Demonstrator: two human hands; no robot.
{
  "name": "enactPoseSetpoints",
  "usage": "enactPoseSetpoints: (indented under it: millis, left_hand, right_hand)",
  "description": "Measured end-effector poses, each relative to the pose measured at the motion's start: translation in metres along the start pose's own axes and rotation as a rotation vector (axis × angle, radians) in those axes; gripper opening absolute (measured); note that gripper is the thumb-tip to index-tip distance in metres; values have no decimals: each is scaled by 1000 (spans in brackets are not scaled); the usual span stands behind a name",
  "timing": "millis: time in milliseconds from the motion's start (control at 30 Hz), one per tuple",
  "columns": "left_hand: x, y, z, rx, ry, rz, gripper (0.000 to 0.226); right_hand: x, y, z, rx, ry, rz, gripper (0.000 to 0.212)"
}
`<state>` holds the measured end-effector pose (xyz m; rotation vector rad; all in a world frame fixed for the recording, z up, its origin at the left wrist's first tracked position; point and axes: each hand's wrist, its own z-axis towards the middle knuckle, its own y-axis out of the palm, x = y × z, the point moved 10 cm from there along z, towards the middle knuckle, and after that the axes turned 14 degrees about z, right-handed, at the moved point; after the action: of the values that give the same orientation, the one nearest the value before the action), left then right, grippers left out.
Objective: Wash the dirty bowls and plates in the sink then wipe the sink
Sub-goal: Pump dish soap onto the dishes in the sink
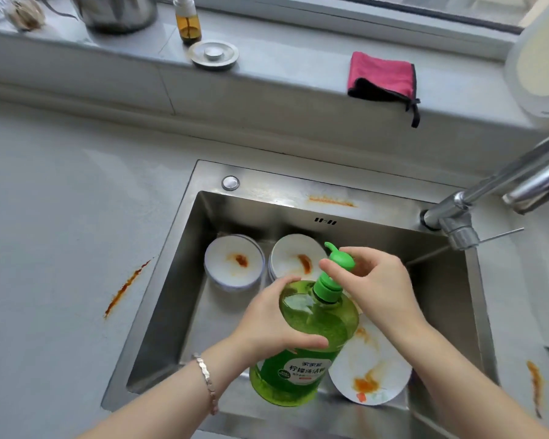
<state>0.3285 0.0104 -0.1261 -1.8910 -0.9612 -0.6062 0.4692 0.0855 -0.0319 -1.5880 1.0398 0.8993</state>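
My left hand [276, 324] grips the body of a green dish-soap bottle [301, 346] held tilted over the steel sink [184, 267]. My right hand [374, 280] pinches its green pump head [339, 259], whose spout points toward the back of the sink. Two white bowls with orange stains sit at the sink's back: one on the left [233, 261], one [293, 258] beside it, partly behind the pump. A white plate [374, 369] smeared orange lies at the front right, partly under the bottle and my right forearm.
A pink and black cloth [381, 77] hangs on the window ledge. A chrome faucet [495, 198] reaches in from the right. Orange stains mark the counter left [124, 288] and right [534, 383] and the sink's back rim [330, 201]. A drain stopper [213, 53] and small bottle [187, 20] stand on the ledge.
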Motion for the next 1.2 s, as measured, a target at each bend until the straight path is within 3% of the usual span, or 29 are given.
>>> enactPoseSetpoints:
  millis: [167,300,367,467,567,667,1000,1200]
  left_hand:
    - [45,51,2,-78,148,4,98]
    - [54,81,6,-239,207,-79,80]
    - [28,74,28,-141,67,-58,67]
    - [-39,43,64,144,-381,-54,58]
    - [-67,49,84,114,-575,-235,47]
    - [-82,52,97,124,-584,-215,42]
    - [-104,46,114,166,-549,-272,56]
    - [-87,27,79,78,-463,-184,53]
  right_hand:
    - [2,-61,-23,64,-20,-61,14]
    - [13,-92,-46,131,-40,-1,17]
    - [26,-102,-50,174,-39,-9,18]
    - [39,-110,-49,225,-68,-55,24]
    - [48,-114,-41,258,-74,-24,27]
    - [58,-118,-32,290,-33,57,27]
    - [59,-115,-13,316,-78,67,35]
    - [59,-117,-17,331,-68,96,35]
